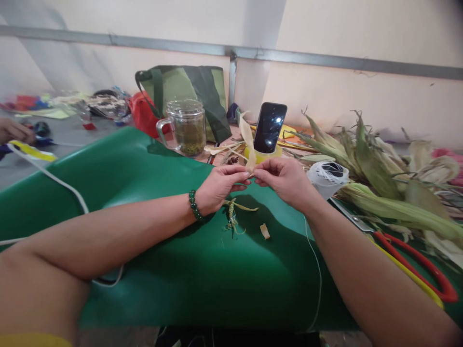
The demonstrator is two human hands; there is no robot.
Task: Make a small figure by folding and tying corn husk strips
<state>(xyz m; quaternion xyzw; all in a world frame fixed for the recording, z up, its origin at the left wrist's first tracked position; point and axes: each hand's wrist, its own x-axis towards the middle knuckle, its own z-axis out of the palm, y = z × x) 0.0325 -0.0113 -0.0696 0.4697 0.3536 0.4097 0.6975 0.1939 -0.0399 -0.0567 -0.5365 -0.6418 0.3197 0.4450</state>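
Note:
My left hand and my right hand meet over the green mat, both with fingertips pinched on one pale dried corn husk strip. The strip's wide end stands up above my fingers; its lower end is mostly hidden between them. Beneath my hands lies a small braided husk piece with loose ends. A short husk scrap rests beside it, to the right. Close to my right wrist is a spool of white string, and a thin thread runs down the mat.
Behind my hands stand a glass mug of tea and a phone propped upright. Corn husks are heaped at right, near red-and-yellow-handled scissors. A green bag leans at the wall. Another person's hand is at far left.

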